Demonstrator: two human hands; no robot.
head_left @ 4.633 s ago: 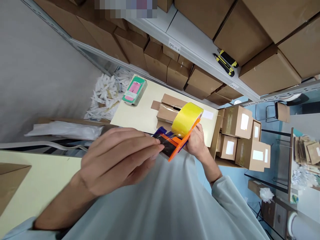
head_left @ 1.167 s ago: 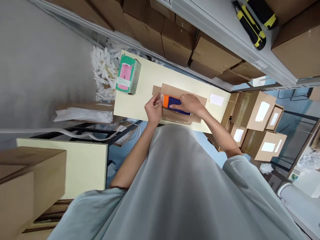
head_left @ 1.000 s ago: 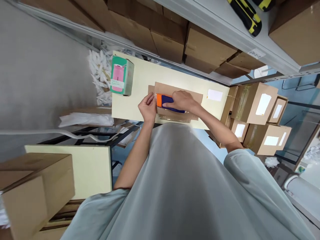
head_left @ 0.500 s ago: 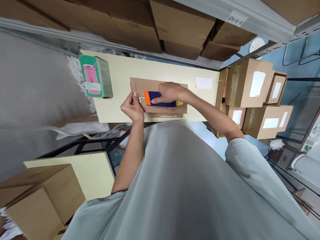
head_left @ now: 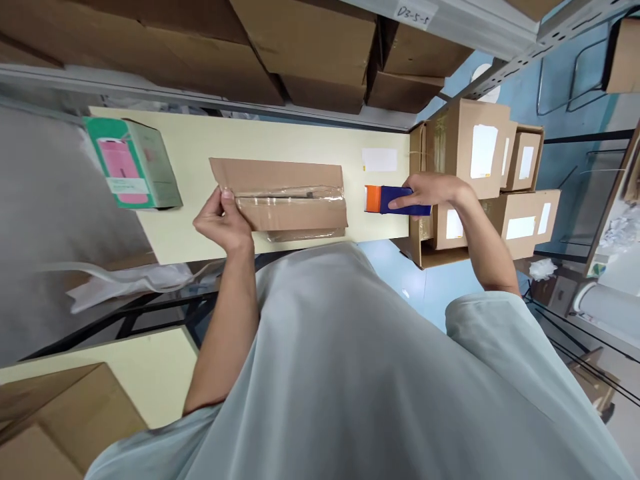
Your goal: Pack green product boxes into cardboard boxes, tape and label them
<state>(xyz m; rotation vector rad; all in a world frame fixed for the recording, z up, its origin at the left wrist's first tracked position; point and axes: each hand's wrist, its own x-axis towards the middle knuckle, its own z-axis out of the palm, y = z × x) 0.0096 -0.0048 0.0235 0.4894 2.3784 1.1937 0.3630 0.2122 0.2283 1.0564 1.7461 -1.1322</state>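
A brown cardboard box [head_left: 295,217] lies on the pale yellow table [head_left: 190,143], with clear tape along its middle. My left hand [head_left: 226,219] pinches the left end of this box between thumb and fingers. Over the table's right end, my right hand [head_left: 425,190] is closed around a dark blue and orange box-shaped item [head_left: 387,200], to the right of the cardboard box. A white paper label [head_left: 379,159] lies flat on the table, behind that item.
At the table's left stands a green box with a pink bottle picture [head_left: 123,167]. Labelled cartons [head_left: 470,143] are stacked at the right. A metal shelf [head_left: 320,113] with large cartons runs along the back. Another carton [head_left: 75,413] is at lower left.
My right hand has moved right with the blue and orange item, off the cardboard box. My left hand still holds the box's left end. The view has shifted.
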